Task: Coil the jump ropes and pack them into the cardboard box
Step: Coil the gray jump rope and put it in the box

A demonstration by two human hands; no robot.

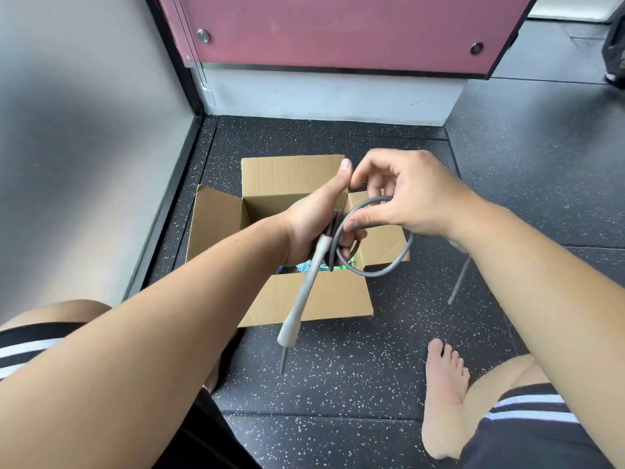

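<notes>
An open cardboard box (216, 228) stands on the dark speckled floor in front of me, with something green and blue (306, 266) lying inside. Above it my left hand (318, 218) grips a grey jump rope (382, 270) at its coiled loops, and one pale grey handle (304, 296) hangs down over the box's near flap. My right hand (402, 194) pinches a loop of the same rope just right of the left hand. The second handle (460, 279) dangles below my right forearm, right of the box.
A grey wall runs along the left. A pink panel (338, 28) over a white base closes the back. My bare foot (443, 397) rests on the floor at lower right, my knees at both lower corners. A dark bag (614, 52) sits far right.
</notes>
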